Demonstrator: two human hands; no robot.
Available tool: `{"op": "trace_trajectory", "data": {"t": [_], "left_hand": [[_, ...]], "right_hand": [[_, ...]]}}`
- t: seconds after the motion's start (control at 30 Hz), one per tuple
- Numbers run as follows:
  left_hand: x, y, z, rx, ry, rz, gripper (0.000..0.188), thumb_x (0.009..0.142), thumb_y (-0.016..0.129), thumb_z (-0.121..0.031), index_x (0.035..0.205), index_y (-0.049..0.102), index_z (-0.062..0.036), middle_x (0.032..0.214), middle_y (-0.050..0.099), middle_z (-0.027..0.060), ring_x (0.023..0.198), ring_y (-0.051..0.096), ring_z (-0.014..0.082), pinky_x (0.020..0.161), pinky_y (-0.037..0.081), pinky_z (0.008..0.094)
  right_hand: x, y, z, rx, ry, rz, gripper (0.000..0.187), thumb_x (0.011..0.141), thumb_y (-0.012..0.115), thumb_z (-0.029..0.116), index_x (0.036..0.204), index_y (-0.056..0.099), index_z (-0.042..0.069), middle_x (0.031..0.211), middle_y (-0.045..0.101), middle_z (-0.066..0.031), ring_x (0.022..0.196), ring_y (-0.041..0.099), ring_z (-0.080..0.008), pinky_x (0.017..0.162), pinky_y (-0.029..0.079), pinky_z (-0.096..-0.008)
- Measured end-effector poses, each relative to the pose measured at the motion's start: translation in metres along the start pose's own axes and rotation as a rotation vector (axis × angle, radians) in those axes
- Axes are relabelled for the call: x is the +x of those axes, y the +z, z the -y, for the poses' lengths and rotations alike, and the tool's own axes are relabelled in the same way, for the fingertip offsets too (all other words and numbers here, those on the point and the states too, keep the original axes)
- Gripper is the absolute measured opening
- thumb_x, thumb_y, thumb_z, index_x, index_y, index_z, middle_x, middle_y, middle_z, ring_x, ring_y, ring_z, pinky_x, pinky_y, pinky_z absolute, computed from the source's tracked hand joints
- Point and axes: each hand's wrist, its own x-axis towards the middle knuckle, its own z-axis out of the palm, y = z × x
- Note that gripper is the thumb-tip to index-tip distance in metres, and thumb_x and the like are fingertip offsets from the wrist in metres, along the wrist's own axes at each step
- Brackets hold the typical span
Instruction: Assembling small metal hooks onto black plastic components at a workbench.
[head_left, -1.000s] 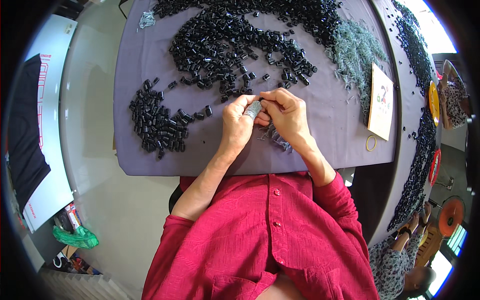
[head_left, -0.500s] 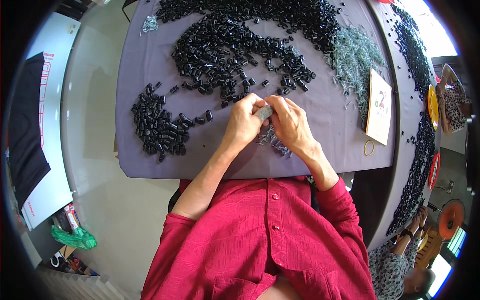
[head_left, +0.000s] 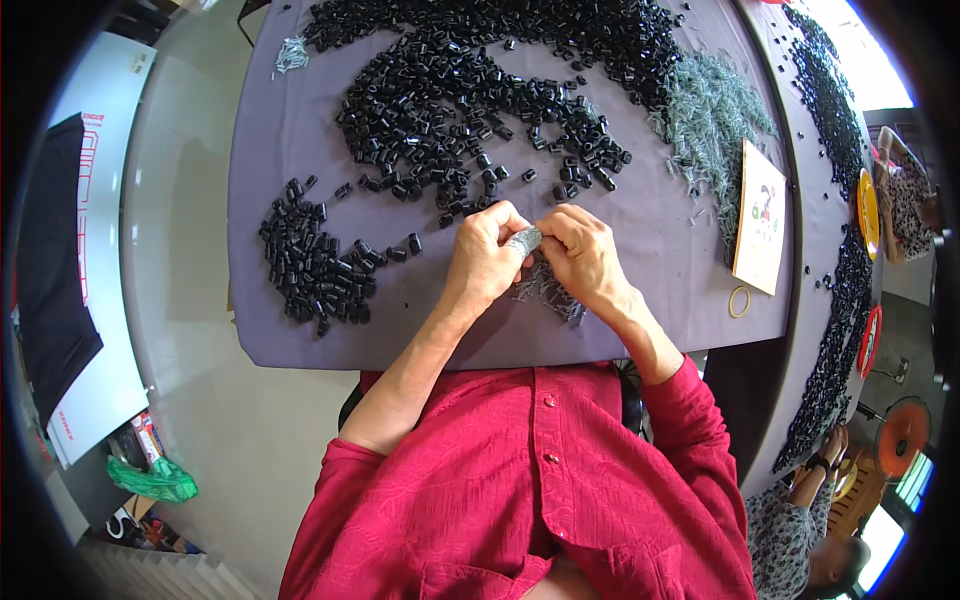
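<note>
Grey piece [head_left: 525, 240], seemingly between hands [head_left: 484, 258].

Below my camera, a worktop [head_left: 680, 270] draped in grey-purple cloth carries a broad heap of small black cylinders [head_left: 410, 110] across its far middle and a smaller black heap [head_left: 310, 260] at left. I also see a pile of slim silvery pieces [head_left: 710, 115] far right, a silvery cluster [head_left: 291, 55] far left, and a silvery scatter [head_left: 552, 291] nearer the front edge. At right, a pale printed board [head_left: 760, 225] lies near a yellow ring [head_left: 739, 302].
</note>
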Motion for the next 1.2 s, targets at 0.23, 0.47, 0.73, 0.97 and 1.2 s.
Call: {"op": "trace_trajectory", "data": {"t": [0.23,0.47,0.73,0.97,1.2], "left_hand": [[0.000,0.002,0.004,0.051,-0.023,-0.030,0.010,0.088,0.056,0.005,0.085,0.061,-0.0034,0.065,0.063,0.0028,0.045,0.052,0.0046,0.037,0.039,0.0212],[-0.003,0.001,0.013,0.410,0.481,-0.106,0.016,0.083,0.059,0.005,0.097,0.062,0.0010,0.069,0.066,0.0118,0.060,0.066,0.0161,0.051,0.049,0.0321],[-0.015,-0.005,0.011,0.730,0.519,-0.250,0.004,0.082,0.062,-0.001,0.086,0.063,-0.0008,0.074,0.065,0.0233,0.071,0.066,0.0406,0.061,0.051,0.0449],[-0.048,-0.068,0.024,0.790,0.359,-0.460,0.005,0.085,0.066,-0.006,0.083,0.065,-0.0020,0.060,0.063,0.0145,0.053,0.064,0.0238,0.051,0.048,0.0354],[-0.059,-0.080,0.018,0.743,0.156,-0.502,0.012,0.083,0.071,-0.011,0.079,0.062,-0.0060,0.061,0.063,0.0127,0.056,0.064,0.0325,0.054,0.047,0.0420]], "right_hand": [[0.009,-0.004,-0.001,-0.074,0.051,0.143,0.004,0.075,0.061,0.001,0.078,0.058,0.003,0.075,0.057,-0.0134,0.074,0.059,-0.0347,0.067,0.048,-0.0431],[0.004,-0.002,0.003,-0.134,0.106,0.056,0.008,0.072,0.063,0.000,0.080,0.061,0.000,0.074,0.058,-0.0148,0.071,0.060,-0.0343,0.063,0.047,-0.0415],[0.006,-0.034,0.012,0.137,0.204,0.178,0.018,0.074,0.067,0.002,0.092,0.068,0.000,0.081,0.062,-0.0149,0.078,0.063,-0.0338,0.070,0.051,-0.0401],[-0.021,-0.026,0.032,-0.035,-0.075,0.172,0.012,0.073,0.065,0.000,0.084,0.067,0.004,0.081,0.059,-0.0108,0.080,0.060,-0.0301,0.069,0.050,-0.0386],[-0.030,0.007,0.042,-0.396,-0.188,0.233,0.007,0.071,0.063,0.009,0.072,0.057,0.005,0.081,0.051,-0.0094,0.077,0.055,-0.0251,0.066,0.050,-0.0361]]}}
